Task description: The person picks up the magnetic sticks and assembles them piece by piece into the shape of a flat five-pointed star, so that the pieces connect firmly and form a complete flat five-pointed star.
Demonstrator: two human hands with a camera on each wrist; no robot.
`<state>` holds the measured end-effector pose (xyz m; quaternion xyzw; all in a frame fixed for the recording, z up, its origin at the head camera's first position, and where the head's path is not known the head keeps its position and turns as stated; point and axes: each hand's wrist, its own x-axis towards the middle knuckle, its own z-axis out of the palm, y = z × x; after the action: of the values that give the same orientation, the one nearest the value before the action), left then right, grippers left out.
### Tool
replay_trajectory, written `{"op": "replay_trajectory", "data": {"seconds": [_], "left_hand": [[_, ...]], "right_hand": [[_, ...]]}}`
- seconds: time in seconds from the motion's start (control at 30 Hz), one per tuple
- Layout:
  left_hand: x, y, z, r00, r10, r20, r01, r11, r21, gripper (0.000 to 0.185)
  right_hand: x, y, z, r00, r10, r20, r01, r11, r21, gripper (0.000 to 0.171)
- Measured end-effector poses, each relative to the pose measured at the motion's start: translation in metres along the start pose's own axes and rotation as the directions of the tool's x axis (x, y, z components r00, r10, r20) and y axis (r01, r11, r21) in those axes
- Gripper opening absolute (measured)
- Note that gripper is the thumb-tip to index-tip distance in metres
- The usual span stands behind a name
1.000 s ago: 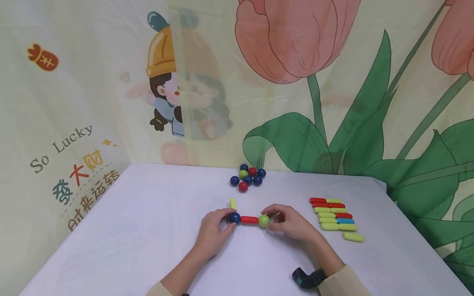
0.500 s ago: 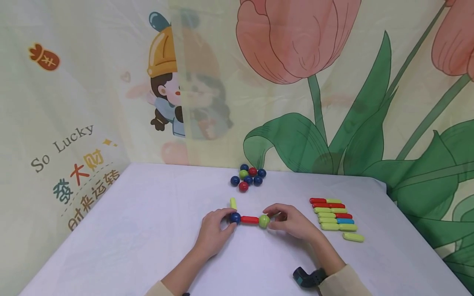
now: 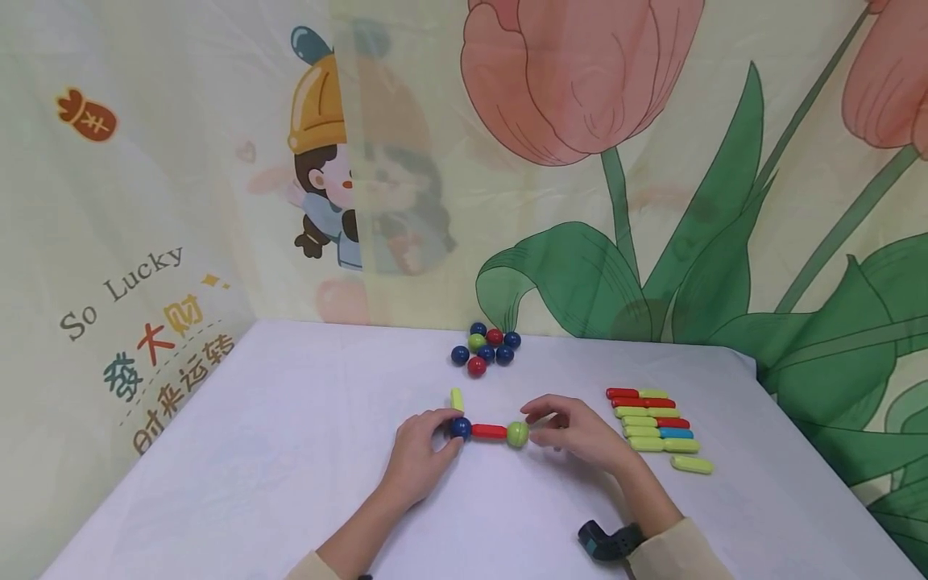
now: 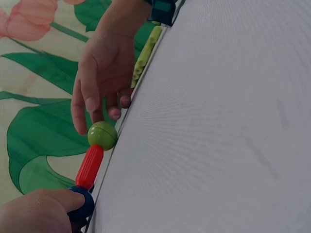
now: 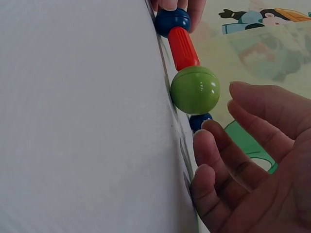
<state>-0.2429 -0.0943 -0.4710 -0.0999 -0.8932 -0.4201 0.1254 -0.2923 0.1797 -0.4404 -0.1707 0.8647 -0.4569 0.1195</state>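
Observation:
On the white table point(image 3: 290, 451) lies a short chain: a dark blue ball point(image 3: 460, 427), a red rod point(image 3: 489, 431) and a green ball point(image 3: 517, 434). A yellow-green rod point(image 3: 456, 399) juts back from the blue ball. My left hand point(image 3: 438, 433) pinches the blue ball point(image 4: 80, 206) at the chain's left end. My right hand point(image 3: 540, 427) is just right of the green ball point(image 5: 195, 90); its fingers point(image 5: 252, 104) are relaxed and spread. In the right wrist view a small gap shows between them and the ball. It holds nothing.
A cluster of blue, red and green balls point(image 3: 486, 350) sits near the table's far edge. A stack of red, yellow-green and blue rods point(image 3: 652, 420) lies to the right, with one loose yellow-green rod point(image 3: 691, 465) in front. A printed cloth backdrop point(image 3: 580, 161) rises behind.
My right hand has let go of the green ball and drawn slightly to the right. The left hand and the chain have stayed put.

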Motion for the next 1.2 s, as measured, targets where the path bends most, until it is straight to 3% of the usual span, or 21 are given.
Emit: {"op": "replay_trajectory", "data": {"seconds": [0.27, 0.57, 0.77, 0.97, 1.2], "left_hand": [[0.000, 0.000, 0.000, 1.000, -0.004, 0.003, 0.004, 1.000, -0.009, 0.036], [0.001, -0.001, 0.001, 1.000, 0.004, 0.003, -0.004, 1.000, 0.000, 0.036], [0.001, -0.001, 0.000, 1.000, -0.001, 0.000, 0.001, 1.000, -0.004, 0.036], [0.000, -0.001, 0.000, 1.000, -0.002, 0.002, 0.002, 1.000, -0.004, 0.036], [0.001, -0.003, 0.001, 1.000, 0.018, -0.007, -0.018, 1.000, 0.001, 0.035]], "right_hand": [[-0.007, -0.004, -0.015, 1.000, -0.009, -0.017, 0.009, 1.000, 0.027, 0.038], [-0.025, -0.012, -0.052, 1.000, 0.000, -0.029, 0.000, 1.000, -0.014, 0.039], [-0.040, -0.012, -0.075, 0.999, -0.008, -0.044, 0.006, 0.998, -0.059, 0.040], [-0.052, -0.008, -0.094, 0.999, -0.023, -0.049, 0.015, 0.985, -0.171, 0.037], [-0.066, 0.001, -0.114, 0.998, 0.031, -0.059, -0.042, 0.980, -0.194, 0.037]]}}
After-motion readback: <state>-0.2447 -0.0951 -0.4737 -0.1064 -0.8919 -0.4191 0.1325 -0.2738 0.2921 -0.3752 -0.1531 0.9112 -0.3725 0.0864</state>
